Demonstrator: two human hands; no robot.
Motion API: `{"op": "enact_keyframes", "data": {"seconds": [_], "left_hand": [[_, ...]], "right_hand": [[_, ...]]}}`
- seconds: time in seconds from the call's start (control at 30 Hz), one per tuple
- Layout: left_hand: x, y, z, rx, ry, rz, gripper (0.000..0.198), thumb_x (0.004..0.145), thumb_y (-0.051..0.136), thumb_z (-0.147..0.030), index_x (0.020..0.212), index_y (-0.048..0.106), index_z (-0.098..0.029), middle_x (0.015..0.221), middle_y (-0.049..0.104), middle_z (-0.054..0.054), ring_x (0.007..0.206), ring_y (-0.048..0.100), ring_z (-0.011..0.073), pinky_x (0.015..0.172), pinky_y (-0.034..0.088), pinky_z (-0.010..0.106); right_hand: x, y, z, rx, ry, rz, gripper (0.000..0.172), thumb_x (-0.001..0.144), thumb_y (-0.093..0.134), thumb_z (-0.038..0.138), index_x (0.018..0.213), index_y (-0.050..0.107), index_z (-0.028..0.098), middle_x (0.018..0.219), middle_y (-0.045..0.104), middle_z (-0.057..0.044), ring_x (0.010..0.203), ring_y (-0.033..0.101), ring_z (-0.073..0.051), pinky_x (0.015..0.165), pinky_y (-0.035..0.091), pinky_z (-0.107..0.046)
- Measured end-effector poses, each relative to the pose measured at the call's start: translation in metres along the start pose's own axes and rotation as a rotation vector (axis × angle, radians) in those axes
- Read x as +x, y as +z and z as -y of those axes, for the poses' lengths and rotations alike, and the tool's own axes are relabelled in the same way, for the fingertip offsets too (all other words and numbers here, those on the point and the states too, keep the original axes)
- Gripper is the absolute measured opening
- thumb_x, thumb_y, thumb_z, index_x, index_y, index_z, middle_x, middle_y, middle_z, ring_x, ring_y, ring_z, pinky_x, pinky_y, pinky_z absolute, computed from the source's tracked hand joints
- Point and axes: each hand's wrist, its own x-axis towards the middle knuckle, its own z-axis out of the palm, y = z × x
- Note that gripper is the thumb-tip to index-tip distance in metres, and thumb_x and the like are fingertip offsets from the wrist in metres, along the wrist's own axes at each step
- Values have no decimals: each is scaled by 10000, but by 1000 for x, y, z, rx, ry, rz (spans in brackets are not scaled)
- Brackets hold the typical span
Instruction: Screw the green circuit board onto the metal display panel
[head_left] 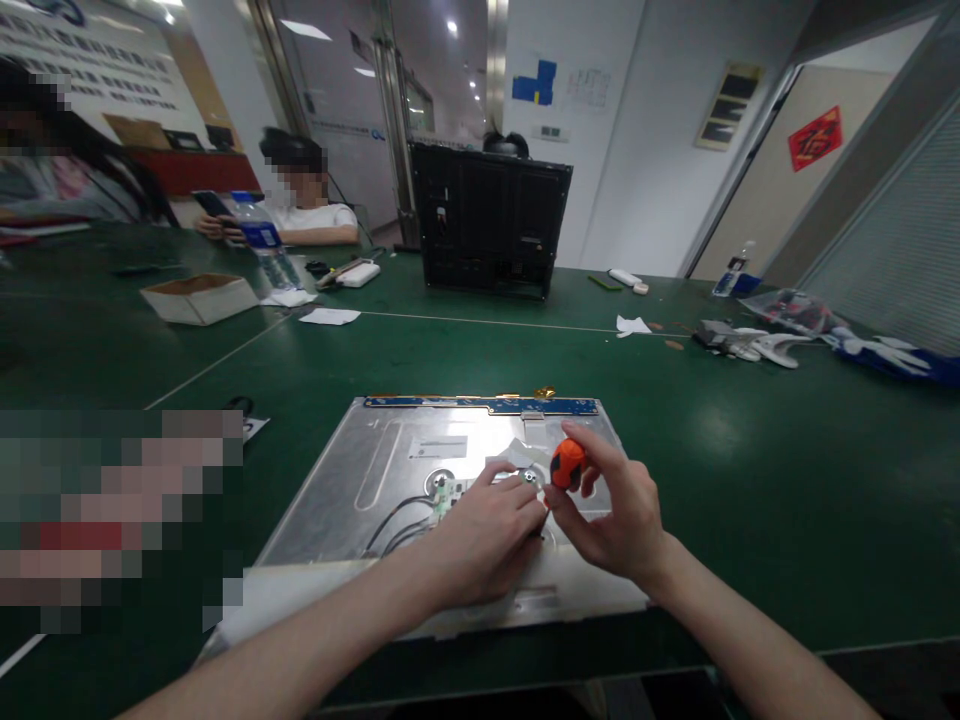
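Note:
A flat metal-backed display panel (pixel 375 460) lies in front of me, with a blue circuit strip (pixel 450 405) along its far edge. On the panel sits a small green circuit board (pixel 448 492) with black cables (pixel 397 520) running from its left side. My left hand (pixel 499 525) rests over this board, fingers bent and drawn together; their tips and the thumb are mostly hidden. Just right of it, my right hand (pixel 619 505) grips a screwdriver with an orange and black handle (pixel 568 465) between thumb and fingers. The screwdriver points down towards the left fingers, and its tip is hidden.
A black monitor-like housing (pixel 491 220) stands across the green table (pixel 750 480). An open box (pixel 201 300) and a water bottle (pixel 264 240) are at back left; gloves (pixel 772 347) and a plastic bag (pixel 799 310) at right. Other people sit around; a blurred arm reaches in at left.

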Motion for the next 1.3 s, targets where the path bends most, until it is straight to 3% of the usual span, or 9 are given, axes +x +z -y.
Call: {"op": "enact_keyframes", "data": {"seconds": [0.27,0.7,1.3], "left_hand": [[-1,2,2,24,15,-11,63,868,570,-158,891,612,-199,928,724,55,905,676,234,1045,394,465],[-1,2,3,22,26,-2,114,883,558,-175,958,639,-203,982,730,67,935,673,241,1057,375,476],[-1,-6,-1,-27,-4,34,58,846,590,-192,893,625,-190,944,716,73,918,659,254,1054,387,500]], "right_hand": [[-2,-1,1,-17,6,1,572,867,560,147,1427,453,186,768,671,10,513,588,-120,465,547,-224],[-3,3,-1,7,-6,-45,529,890,589,161,1398,446,201,759,657,11,502,548,-115,428,506,-212],[-5,1,-3,50,-26,-119,569,880,600,165,1423,430,194,815,690,-14,527,593,-122,453,531,-216]]}}
